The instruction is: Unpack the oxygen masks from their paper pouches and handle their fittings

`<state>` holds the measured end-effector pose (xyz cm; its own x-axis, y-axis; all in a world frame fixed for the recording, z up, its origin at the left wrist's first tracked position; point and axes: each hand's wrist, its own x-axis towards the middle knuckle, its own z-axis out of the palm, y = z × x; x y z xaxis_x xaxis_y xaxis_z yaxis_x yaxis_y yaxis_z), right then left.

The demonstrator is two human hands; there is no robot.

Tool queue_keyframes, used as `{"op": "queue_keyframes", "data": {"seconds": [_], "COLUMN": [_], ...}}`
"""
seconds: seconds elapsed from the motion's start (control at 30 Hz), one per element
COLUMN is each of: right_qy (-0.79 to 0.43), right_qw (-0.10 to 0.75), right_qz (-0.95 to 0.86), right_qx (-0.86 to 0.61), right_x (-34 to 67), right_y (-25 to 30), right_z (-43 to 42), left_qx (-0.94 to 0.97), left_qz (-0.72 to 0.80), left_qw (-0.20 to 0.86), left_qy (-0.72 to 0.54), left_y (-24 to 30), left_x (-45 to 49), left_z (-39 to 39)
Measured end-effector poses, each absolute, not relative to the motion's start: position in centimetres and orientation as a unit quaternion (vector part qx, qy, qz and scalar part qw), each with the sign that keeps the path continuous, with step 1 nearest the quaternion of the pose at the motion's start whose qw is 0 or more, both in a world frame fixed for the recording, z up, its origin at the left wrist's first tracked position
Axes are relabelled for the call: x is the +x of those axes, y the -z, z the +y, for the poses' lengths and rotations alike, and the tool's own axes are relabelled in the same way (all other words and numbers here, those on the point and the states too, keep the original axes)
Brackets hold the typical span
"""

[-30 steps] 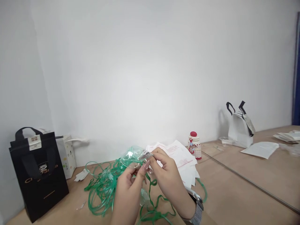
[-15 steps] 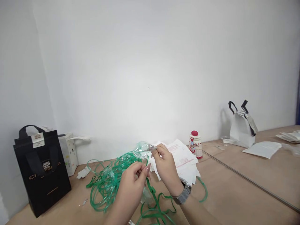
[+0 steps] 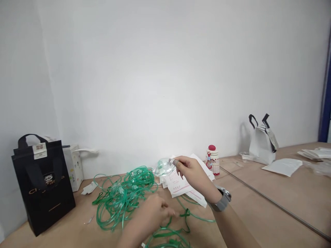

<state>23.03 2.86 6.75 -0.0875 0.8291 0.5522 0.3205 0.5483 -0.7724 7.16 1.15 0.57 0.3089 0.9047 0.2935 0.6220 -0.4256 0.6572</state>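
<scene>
My right hand pinches the edge of a clear oxygen mask at its small metal nose strip. The mask hangs in front of the wall, above the left end of some printed white paper packets. My left hand is lower, over the table, and smeared by motion. Its fingertips are near a green elastic strap, but whether they grip it is unclear. More green strap and tubing lies below that hand. To its left sits a tangled heap of green tubing with clear plastic parts.
A black paper bag and a white patterned box stand at the left. Right of the packets is a red-capped bottle. Farther right are a white bag and a flat white packet. A seam crosses the table.
My left hand has dropped down and away from the mask, and the green strap by it has shifted. My right hand has moved slightly right with the mask. The view has turned a little.
</scene>
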Motion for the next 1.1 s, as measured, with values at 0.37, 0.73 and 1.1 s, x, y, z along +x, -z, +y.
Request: {"op": "queue_keyframes", "data": {"seconds": [0.37, 0.73, 1.1], "right_qy": [-0.299, -0.434, -0.485], "right_qw": [0.472, 0.465, 0.417], "right_qz": [-0.742, -0.712, -0.711], "right_qx": [-0.371, -0.299, -0.292], "right_x": [20.1, 18.2, 18.6], "right_y": [-7.0, -5.8, -6.3], "right_z": [0.1, -1.1, -2.7], "left_qx": [0.756, 0.773, 0.777], "left_qz": [0.444, 0.490, 0.363], "left_qw": [0.228, -0.063, -0.211], "left_qy": [-0.423, -0.398, -0.470], "left_y": [-6.4, -6.5, -6.0], "left_x": [2.5, 3.8, 3.3], "left_z": [-2.7, -4.4, -4.2]}}
